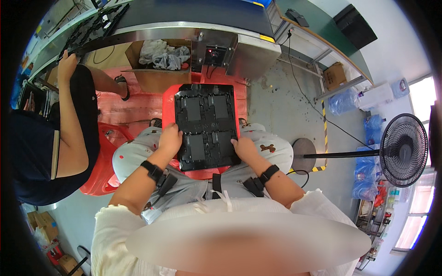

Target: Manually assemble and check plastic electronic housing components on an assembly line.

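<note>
A black plastic tray (205,126) with moulded recesses lies over my lap, its far part above a red plastic stool (168,105). Several flat dark rectangular pieces (220,106) sit in the recesses. My left hand (171,139) is closed on the tray's left edge, with the fingertips hidden against it. On the opposite side, my right hand (245,150) grips the right edge near the lower corner, thumb on top. Black straps with small modules circle both my wrists.
A steel-edged conveyor (193,17) runs across the front, with a control knob box (215,55) below. Under it stands a cardboard box (161,81) of plastic bags. A co-worker (41,152) sits at left. A black fan (404,150) stands at right; a cable (306,99) hangs there.
</note>
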### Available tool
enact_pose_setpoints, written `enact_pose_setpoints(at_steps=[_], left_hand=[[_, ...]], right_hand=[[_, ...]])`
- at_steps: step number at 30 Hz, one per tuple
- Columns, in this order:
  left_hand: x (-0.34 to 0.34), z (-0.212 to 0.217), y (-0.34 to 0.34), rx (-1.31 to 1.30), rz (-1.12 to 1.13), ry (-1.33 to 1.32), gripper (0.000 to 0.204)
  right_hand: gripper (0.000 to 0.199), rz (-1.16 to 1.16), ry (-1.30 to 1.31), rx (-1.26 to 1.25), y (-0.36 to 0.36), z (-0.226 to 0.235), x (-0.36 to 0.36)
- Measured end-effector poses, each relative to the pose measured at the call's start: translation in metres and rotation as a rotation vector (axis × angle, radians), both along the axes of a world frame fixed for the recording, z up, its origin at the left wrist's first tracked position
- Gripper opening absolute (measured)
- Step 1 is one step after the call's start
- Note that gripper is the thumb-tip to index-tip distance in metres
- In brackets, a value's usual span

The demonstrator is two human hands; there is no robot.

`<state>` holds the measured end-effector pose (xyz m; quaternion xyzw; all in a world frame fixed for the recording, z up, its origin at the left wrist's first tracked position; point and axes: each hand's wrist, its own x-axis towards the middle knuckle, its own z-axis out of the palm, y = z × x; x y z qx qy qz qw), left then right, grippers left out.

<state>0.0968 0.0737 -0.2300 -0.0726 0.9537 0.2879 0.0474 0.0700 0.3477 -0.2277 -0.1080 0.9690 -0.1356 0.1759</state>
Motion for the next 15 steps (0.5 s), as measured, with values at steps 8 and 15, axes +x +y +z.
enact_pose_setpoints(at_steps=[8,15], left_hand=[[-0.027,0.005,-0.006,0.061,0.143,0.088,0.033],[-0.014,-0.012,-0.002,0.126,0.228,0.117,0.037]], right_hand=[[0.061,-0.21,-0.52,-0.003,-0.016,0.029,-0.032],[0.069,-0.213,-0.309,0.032,-0.006,0.008,-0.014]])
